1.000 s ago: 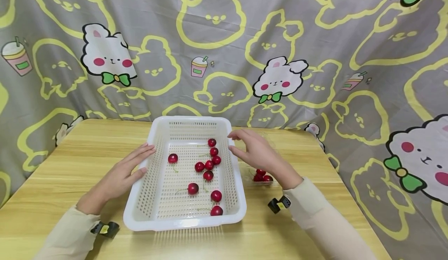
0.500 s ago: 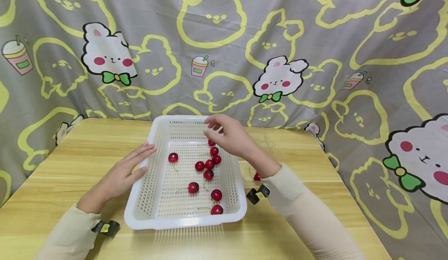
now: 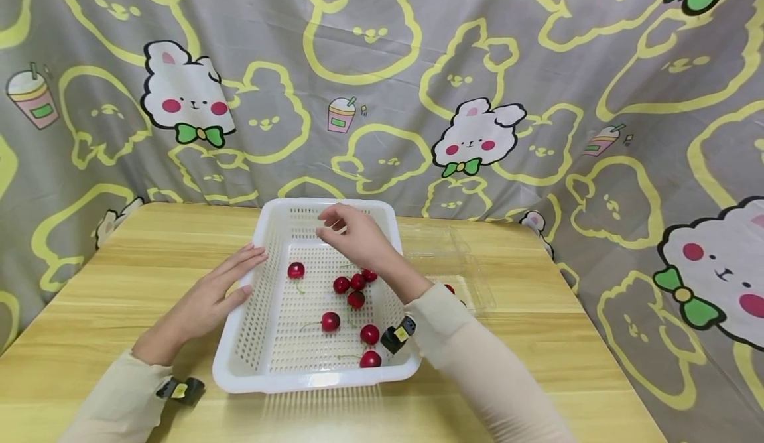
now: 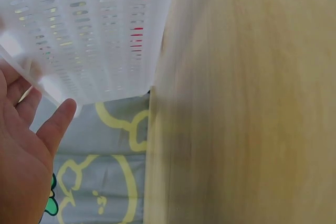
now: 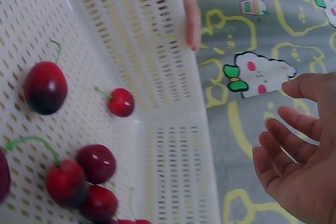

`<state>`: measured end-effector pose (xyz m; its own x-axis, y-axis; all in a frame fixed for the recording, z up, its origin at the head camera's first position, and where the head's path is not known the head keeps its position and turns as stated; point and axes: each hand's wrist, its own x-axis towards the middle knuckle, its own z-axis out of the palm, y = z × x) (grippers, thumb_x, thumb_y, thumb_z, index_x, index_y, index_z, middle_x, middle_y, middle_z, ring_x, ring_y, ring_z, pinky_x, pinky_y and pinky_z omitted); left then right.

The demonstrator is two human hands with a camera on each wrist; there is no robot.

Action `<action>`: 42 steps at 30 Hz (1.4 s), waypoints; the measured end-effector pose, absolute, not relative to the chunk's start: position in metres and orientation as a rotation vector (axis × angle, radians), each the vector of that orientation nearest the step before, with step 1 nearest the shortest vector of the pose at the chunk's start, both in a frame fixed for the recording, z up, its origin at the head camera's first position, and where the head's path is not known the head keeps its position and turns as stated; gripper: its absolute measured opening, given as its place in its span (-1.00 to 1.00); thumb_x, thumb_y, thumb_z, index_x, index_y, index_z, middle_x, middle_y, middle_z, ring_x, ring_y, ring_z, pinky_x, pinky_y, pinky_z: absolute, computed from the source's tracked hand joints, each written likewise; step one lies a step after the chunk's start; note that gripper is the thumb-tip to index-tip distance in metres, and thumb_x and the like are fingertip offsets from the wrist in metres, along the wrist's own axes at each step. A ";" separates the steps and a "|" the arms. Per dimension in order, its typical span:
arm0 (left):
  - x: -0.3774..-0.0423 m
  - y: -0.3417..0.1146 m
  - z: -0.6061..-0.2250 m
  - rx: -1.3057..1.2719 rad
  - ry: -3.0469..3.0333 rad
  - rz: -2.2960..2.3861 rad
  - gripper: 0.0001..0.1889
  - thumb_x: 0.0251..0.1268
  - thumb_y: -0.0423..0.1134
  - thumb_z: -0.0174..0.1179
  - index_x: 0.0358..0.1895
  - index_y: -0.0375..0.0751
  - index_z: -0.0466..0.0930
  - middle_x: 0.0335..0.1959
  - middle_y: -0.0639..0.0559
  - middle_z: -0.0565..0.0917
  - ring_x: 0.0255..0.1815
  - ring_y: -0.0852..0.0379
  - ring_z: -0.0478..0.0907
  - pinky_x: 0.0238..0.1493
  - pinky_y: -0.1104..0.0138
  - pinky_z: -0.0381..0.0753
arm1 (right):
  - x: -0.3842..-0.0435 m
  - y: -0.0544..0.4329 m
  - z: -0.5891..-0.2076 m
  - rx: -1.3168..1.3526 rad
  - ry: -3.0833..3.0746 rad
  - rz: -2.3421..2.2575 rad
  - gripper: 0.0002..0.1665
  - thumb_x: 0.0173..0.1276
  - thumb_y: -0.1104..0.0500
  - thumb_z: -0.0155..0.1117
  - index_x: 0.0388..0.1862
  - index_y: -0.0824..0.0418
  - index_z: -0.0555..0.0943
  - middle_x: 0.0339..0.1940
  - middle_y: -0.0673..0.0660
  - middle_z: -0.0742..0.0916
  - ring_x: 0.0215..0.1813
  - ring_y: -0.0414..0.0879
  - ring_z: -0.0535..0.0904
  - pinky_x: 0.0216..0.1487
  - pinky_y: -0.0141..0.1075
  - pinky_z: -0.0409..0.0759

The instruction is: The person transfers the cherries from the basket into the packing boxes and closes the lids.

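Observation:
A white perforated plastic basket (image 3: 316, 382) stands in the middle of the table, with several red cherries scattered on its floor. One cherry (image 3: 295, 270) lies alone near the left wall, and a group of cherries (image 3: 356, 282) sits right of centre. My left hand (image 3: 209, 297) rests on the left rim, fingers laid over it and thumb outside. Above the far part of the basket is my right hand (image 3: 358, 237), its fingers loosely bent. Nothing shows between those fingers in the right wrist view. My right forearm hides some of the cherries.
Right of the basket lies an open clear plastic box (image 3: 477, 277), partly behind my right arm, with a bit of red cherry (image 3: 449, 289) showing in it. A patterned grey curtain (image 3: 382, 85) hangs behind the wooden table (image 3: 537, 363).
My right hand has moved left from beside the basket's right rim to over its far part. The left hand and the basket have stayed put.

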<state>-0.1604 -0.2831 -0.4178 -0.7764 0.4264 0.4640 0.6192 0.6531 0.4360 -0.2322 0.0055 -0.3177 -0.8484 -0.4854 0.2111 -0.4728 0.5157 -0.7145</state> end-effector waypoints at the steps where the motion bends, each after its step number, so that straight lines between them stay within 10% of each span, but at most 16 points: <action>1: -0.160 -0.283 -0.418 -0.833 -2.554 -0.848 -0.45 0.36 -0.31 0.13 0.42 -0.13 0.35 0.47 0.02 0.30 0.54 0.10 0.01 0.38 0.21 0.11 | -0.233 0.003 -0.321 -0.851 2.718 -1.267 -0.68 0.40 0.07 0.25 0.07 0.16 0.61 -0.08 0.02 0.69 -0.05 -0.15 0.59 -0.02 -0.33 0.54; 12: -0.160 -0.282 -0.418 -0.835 -2.565 -0.869 -0.45 0.37 -0.31 0.12 0.43 -0.11 0.34 0.47 0.01 0.29 0.54 0.09 0.01 0.23 -0.22 0.29 | -0.240 -0.013 -0.339 -0.770 2.683 -1.198 -0.66 0.36 0.05 0.30 0.03 0.18 0.62 -0.12 0.02 0.68 -0.05 -0.13 0.57 -0.02 -0.32 0.53; 24: -0.159 -0.282 -0.416 -0.837 -2.557 -0.852 -0.44 0.36 -0.31 0.13 0.44 -0.10 0.33 0.47 0.02 0.29 0.54 0.05 0.02 0.35 0.03 0.21 | -0.246 -0.013 -0.359 -0.672 2.606 -1.064 -0.64 0.31 0.08 0.38 0.03 0.20 0.62 -0.18 0.00 0.65 -0.15 -0.16 0.57 -0.23 -0.35 0.54; 31: -0.159 -0.280 -0.415 -0.836 -2.561 -0.854 -0.43 0.37 -0.30 0.13 0.44 -0.08 0.33 0.47 0.02 0.28 0.55 0.15 -0.02 0.20 -0.26 0.30 | -0.248 -0.009 -0.368 -0.623 2.567 -0.944 -0.66 0.21 0.19 0.46 -0.04 0.21 0.63 -0.20 0.02 0.65 -0.18 -0.14 0.56 -0.17 -0.31 0.53; 42: -0.158 -0.281 -0.417 -0.842 -2.543 -0.840 -0.43 0.35 -0.32 0.14 0.43 -0.12 0.34 0.46 -0.04 0.30 0.55 0.12 0.00 0.30 -0.10 0.26 | -0.245 -0.008 -0.379 -0.529 2.573 -0.677 -0.69 0.16 0.23 0.46 -0.11 0.12 0.62 -0.19 0.01 0.63 -0.36 -0.16 0.53 -0.36 -0.33 0.49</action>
